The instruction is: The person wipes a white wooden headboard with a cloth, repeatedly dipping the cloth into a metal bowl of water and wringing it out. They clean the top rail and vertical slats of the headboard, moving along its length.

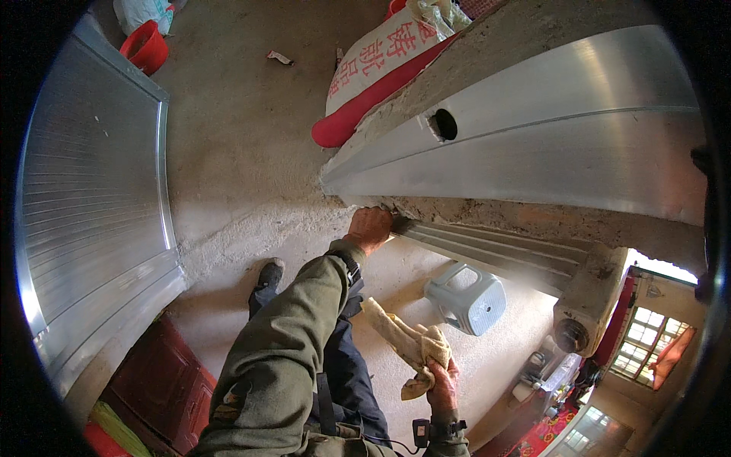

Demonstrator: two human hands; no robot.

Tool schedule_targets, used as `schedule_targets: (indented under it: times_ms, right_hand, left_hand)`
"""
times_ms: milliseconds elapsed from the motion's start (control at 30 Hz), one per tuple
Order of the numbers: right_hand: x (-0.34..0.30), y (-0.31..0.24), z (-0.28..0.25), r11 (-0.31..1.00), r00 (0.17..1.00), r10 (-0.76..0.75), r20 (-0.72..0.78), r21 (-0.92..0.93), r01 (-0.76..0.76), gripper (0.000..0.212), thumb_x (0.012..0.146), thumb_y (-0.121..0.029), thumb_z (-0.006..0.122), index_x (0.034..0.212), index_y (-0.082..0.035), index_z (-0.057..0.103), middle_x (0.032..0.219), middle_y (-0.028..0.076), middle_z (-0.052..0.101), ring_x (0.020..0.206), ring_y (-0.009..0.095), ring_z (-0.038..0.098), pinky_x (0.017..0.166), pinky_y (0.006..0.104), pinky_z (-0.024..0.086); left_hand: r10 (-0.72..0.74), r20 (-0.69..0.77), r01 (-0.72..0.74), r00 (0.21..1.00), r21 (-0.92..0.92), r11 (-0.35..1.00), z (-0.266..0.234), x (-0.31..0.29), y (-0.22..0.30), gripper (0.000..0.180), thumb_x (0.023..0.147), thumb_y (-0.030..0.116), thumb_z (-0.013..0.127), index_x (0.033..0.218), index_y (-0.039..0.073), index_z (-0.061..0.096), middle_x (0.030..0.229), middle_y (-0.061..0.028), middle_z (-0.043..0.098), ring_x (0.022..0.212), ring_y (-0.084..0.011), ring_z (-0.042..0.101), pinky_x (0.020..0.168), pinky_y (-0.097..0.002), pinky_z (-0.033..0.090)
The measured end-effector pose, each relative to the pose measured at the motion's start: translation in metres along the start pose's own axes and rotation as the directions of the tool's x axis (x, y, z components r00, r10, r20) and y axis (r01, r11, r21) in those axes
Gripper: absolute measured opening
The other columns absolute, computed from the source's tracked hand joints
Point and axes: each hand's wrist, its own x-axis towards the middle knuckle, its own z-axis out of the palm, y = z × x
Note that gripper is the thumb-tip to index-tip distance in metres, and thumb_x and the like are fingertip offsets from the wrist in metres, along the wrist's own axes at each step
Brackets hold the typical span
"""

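Observation:
My left hand (371, 228) is closed, knuckles up, against the near end of a long grooved trim board (495, 251) beside the metal door frame (533, 145). Its fingertips are hidden, so what they hold does not show. Lower down and to the right, my right hand (442, 385) grips a crumpled beige cloth (411, 343). One end of the cloth hangs toward my leg, and another flap droops below the fingers. Past the cloth stands a pale blue plastic stool (466, 298), touched by neither hand.
A grooved metal door panel (99, 152) stands at left, above a dark red wooden panel (160, 381). A red basin (145, 47) and a white sack with red print (381, 65) lie farther off. The frame has a round hole (443, 125). My shoe (271, 272) is on the floor.

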Motion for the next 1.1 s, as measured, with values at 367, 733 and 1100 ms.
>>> schedule_targets:
  times_ms: [367, 733, 1100]
  right_hand:
    - [0.002, 0.005, 0.003, 1.0, 0.999, -0.016, 0.028, 0.019, 0.015, 0.044, 0.096, -0.009, 0.075, 0.138, -0.001, 0.064, 0.118, 0.009, 0.073, 0.083, 0.015, 0.07, 0.069, 0.029, 0.059]
    - [0.009, 0.013, 0.003, 0.999, 1.0, 0.004, 0.016, -0.038, -0.004, 0.047, 0.096, -0.01, 0.073, 0.14, 0.0, 0.061, 0.119, 0.01, 0.072, 0.085, 0.017, 0.072, 0.067, 0.03, 0.062]
    - [0.013, 0.018, 0.006, 0.999, 1.0, -0.005, 0.031, -0.033, 0.006, 0.044, 0.097, -0.01, 0.073, 0.138, 0.0, 0.063, 0.113, 0.008, 0.073, 0.076, 0.014, 0.069, 0.064, 0.0283, 0.06]
  left_hand:
    - [-0.051, -0.072, 0.044, 0.996, -0.091, 0.995, 0.0, -0.013, 0.001, 0.022, 0.094, 0.028, 0.065, 0.1, 0.009, 0.077, 0.091, -0.0177, 0.075, 0.085, -0.0366, 0.075, 0.069, -0.0495, 0.059]
    - [-0.255, -0.002, 0.242, 0.967, -0.299, 0.923, 0.015, -0.029, 0.004, 0.031, 0.101, 0.034, 0.058, 0.113, 0.01, 0.073, 0.092, -0.0199, 0.076, 0.086, -0.043, 0.073, 0.072, -0.0526, 0.059]
    - [-0.241, -0.114, 0.199, 0.964, -0.295, 0.935, 0.02, -0.02, -0.001, 0.041, 0.097, 0.046, 0.066, 0.089, 0.006, 0.071, 0.083, -0.02, 0.074, 0.078, -0.0425, 0.072, 0.067, -0.052, 0.056]
